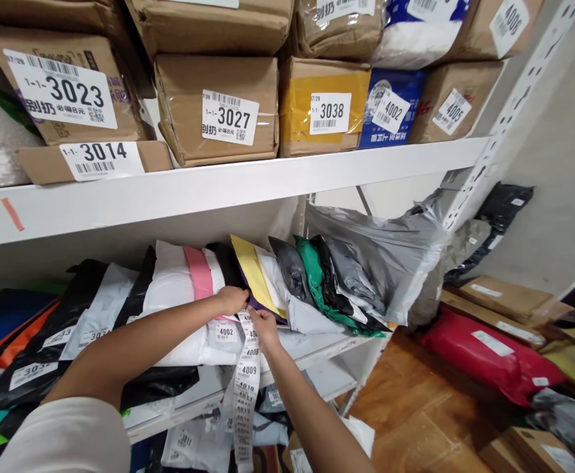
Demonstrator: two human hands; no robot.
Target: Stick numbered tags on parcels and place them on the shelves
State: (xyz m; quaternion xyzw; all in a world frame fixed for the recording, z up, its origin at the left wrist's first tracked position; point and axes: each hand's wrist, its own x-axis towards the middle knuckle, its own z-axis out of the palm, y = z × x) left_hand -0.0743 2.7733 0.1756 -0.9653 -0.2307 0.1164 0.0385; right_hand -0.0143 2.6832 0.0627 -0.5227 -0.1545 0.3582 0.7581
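The scene is being viewed by one head-worn camera, aimed forward and down at close range. The upper shelf (218, 187) is being met almost level, the lower shelf (327, 348) from above. The left hand (231, 300) and right hand (264, 326) are being framed low centre, the floor (415, 407) at right.

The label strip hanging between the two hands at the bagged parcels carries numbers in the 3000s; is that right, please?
Not quite: the head view shows the label strip reading 4008, 4009, 4010, so the 4000s. It does hang between the left hand and right hand at the bagged parcels.
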